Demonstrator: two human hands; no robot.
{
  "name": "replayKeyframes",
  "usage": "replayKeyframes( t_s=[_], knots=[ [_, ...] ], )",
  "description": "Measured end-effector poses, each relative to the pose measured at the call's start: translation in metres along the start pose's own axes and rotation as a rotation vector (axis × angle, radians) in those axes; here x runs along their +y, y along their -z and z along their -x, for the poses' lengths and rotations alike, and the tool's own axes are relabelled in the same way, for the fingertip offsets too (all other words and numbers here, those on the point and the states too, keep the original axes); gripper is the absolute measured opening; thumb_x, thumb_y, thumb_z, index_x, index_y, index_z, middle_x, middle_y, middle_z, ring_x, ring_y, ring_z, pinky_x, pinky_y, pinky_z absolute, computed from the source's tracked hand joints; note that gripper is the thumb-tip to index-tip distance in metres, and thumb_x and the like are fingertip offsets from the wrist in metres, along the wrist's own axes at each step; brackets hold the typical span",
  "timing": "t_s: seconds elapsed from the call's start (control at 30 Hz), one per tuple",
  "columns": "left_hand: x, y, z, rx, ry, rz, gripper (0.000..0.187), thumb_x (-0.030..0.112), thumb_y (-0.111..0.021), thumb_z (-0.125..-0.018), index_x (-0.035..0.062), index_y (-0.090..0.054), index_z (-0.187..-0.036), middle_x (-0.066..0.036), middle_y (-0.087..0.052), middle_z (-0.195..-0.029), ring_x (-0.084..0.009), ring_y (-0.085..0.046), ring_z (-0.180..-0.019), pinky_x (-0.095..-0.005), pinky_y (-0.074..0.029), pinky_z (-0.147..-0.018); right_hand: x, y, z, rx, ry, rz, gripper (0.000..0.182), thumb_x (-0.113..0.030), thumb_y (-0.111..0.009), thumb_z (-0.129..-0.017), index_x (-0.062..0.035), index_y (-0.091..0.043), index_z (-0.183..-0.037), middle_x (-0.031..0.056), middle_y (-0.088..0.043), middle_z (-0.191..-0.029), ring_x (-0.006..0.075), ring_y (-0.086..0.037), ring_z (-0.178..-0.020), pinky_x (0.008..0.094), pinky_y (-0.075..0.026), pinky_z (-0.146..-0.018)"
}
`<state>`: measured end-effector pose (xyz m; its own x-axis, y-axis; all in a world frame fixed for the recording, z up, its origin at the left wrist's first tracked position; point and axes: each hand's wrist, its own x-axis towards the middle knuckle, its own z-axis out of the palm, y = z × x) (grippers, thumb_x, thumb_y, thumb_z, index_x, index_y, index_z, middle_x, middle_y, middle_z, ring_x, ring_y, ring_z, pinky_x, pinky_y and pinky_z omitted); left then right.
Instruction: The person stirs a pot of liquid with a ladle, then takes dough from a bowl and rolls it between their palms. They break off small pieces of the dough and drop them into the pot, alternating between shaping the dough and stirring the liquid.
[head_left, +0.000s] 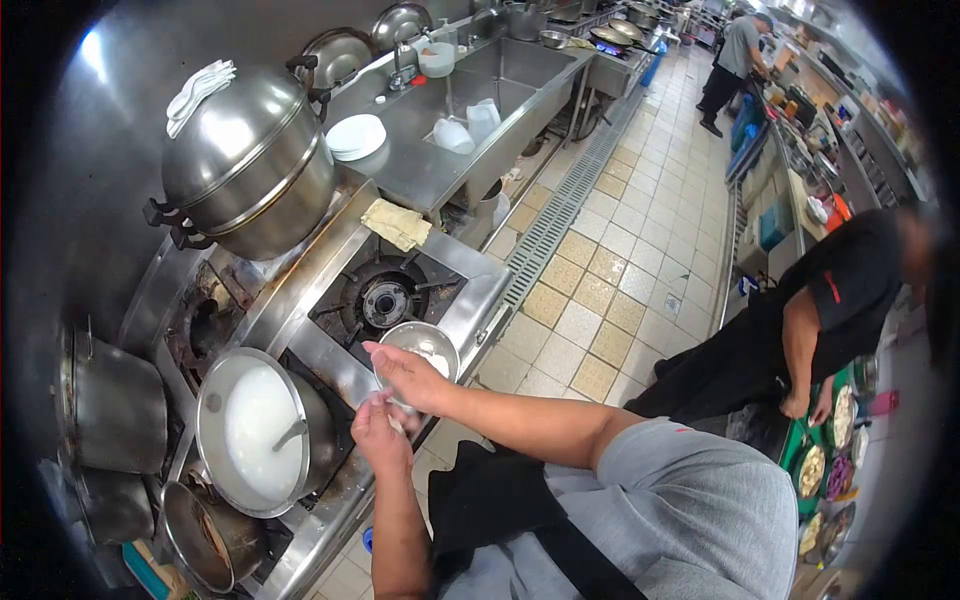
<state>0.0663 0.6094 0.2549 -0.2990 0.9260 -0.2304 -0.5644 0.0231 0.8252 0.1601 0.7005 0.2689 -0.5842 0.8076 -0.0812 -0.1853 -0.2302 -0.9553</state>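
My right hand (412, 381) is over the near edge of a metal bowl (452, 352), its fingers stretched out and the bowl partly hidden behind it. White material lies inside the bowl. Close below, my left hand (381, 432) has its fingers pinched together; a pale bit shows between the two hands, too small and blurred to name. Left of my hands stands a large steel pot (212, 440) of white, milky liquid (255, 430), with a ladle (291, 434) resting in it. Behind the bowl is a bare gas burner (385, 300).
A big lidded steamer pot (245, 160) stands at the back left, a folded cloth (396, 224) near it. Beyond are stacked white plates (356, 136) and a sink (515, 90). Dark pots (115, 410) crowd the left. One co-worker (800, 320) works at the right counter, another (738, 70) farther off.
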Motion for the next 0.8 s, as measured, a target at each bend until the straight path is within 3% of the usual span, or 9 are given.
replayKeyframes(
  t_s=[0.07, 0.1, 0.13, 0.2, 0.33, 0.5, 0.57, 0.67, 0.8],
  knots=[
    [0.005, -0.019, 0.013, 0.028, -0.285, -0.122, 0.045, 0.032, -0.047, -0.100, -0.0047, -0.052, -0.126, -0.021, -0.060, -0.116, -0.0241, -0.062, -0.104, -0.0352, -0.050, -0.089, -0.005, -0.012, 0.015, -0.011, -0.051, -0.042, 0.072, -0.056, -0.042, -0.096, 0.0001, -0.035, -0.142, 0.0207, -0.051, -0.133, 0.0263, -0.049, -0.123, 0.0352, -0.038, -0.102],
    [0.002, -0.017, 0.020, 0.018, -0.284, -0.122, 0.045, 0.032, -0.047, -0.100, -0.0047, -0.052, -0.126, -0.021, -0.060, -0.116, -0.0241, -0.062, -0.104, -0.0352, -0.050, -0.089, -0.005, -0.019, 0.021, -0.033, -0.109, -0.081, 0.073, -0.055, -0.041, -0.097, 0.0011, -0.033, -0.143, 0.0219, -0.047, -0.137, 0.0274, -0.045, -0.128, 0.0359, -0.035, -0.105],
    [-0.002, -0.014, 0.027, -0.017, -0.279, -0.108, 0.050, 0.033, -0.040, -0.102, -0.0033, -0.040, -0.135, -0.019, -0.047, -0.132, -0.0245, -0.050, -0.119, -0.0367, -0.039, -0.100, 0.007, -0.033, 0.024, 0.057, 0.191, 0.162, 0.074, -0.053, -0.039, -0.098, 0.0027, -0.025, -0.145, 0.0250, -0.032, -0.147, 0.0310, -0.030, -0.138, 0.0379, -0.025, -0.112],
    [0.003, -0.007, 0.040, -0.101, -0.332, -0.204, 0.064, 0.044, -0.027, -0.103, -0.0020, -0.023, -0.146, -0.015, -0.027, -0.151, -0.0248, -0.030, -0.138, -0.0370, -0.024, -0.113, 0.028, -0.055, 0.044, 0.066, 0.288, 0.290, 0.075, -0.054, -0.033, -0.098, 0.0032, -0.023, -0.146, 0.0242, -0.029, -0.149, 0.0312, -0.025, -0.141, 0.0374, -0.020, -0.113],
    [0.031, 0.024, 0.040, -0.058, -0.253, -0.058, 0.082, 0.060, -0.016, -0.098, -0.0042, -0.011, -0.148, -0.015, -0.013, -0.157, -0.0263, -0.011, -0.145, -0.0371, -0.008, -0.117, 0.029, -0.102, 0.083, 0.015, 0.432, 0.357, 0.074, -0.051, -0.028, -0.100, 0.0071, -0.019, -0.145, 0.0253, -0.016, -0.154, 0.0347, -0.009, -0.145, 0.0386, -0.009, -0.116],
    [0.030, 0.024, 0.082, -0.096, -0.102, 0.112, 0.081, 0.060, -0.019, -0.097, -0.0008, -0.012, -0.149, -0.016, -0.019, -0.155, -0.0266, -0.016, -0.144, -0.0377, -0.011, -0.118, 0.053, -0.111, 0.079, 0.128, 0.276, 0.342, 0.079, -0.056, -0.022, -0.099, 0.0070, -0.018, -0.146, 0.0248, -0.015, -0.154, 0.0327, -0.009, -0.145, 0.0376, -0.009, -0.116],
    [0.030, 0.018, 0.100, -0.299, -0.292, 0.007, 0.081, 0.061, -0.021, -0.097, -0.0009, -0.014, -0.149, -0.017, -0.020, -0.154, -0.0268, -0.018, -0.144, -0.0384, -0.012, -0.118, 0.054, -0.115, 0.084, 0.129, 0.298, 0.398, 0.078, -0.056, -0.021, -0.099, 0.0067, -0.018, -0.146, 0.0249, -0.013, -0.154, 0.0335, -0.007, -0.145, 0.0379, -0.008, -0.116],
    [0.031, 0.031, 0.095, -0.202, -0.209, 0.162, 0.081, 0.061, -0.024, -0.097, -0.0011, -0.017, -0.148, -0.015, -0.022, -0.154, -0.0266, -0.021, -0.143, -0.0382, -0.015, -0.116, 0.056, -0.122, 0.094, 0.126, 0.348, 0.511, 0.077, -0.055, -0.020, -0.099, 0.0060, -0.017, -0.147, 0.0251, -0.009, -0.155, 0.0349, -0.003, -0.145, 0.0386, -0.006, -0.117],
    [0.033, 0.036, 0.097, -0.113, -0.140, 0.217, 0.075, 0.054, -0.023, -0.100, -0.0030, -0.013, -0.148, -0.014, -0.018, -0.155, -0.0241, -0.017, -0.144, -0.0372, -0.013, -0.118, 0.070, -0.134, 0.112, 0.100, 0.610, 0.413, 0.059, -0.034, -0.036, -0.101, 0.0020, -0.024, -0.146, 0.0251, -0.021, -0.152, 0.0380, -0.015, -0.143, 0.0419, -0.015, -0.116]
  ],
)
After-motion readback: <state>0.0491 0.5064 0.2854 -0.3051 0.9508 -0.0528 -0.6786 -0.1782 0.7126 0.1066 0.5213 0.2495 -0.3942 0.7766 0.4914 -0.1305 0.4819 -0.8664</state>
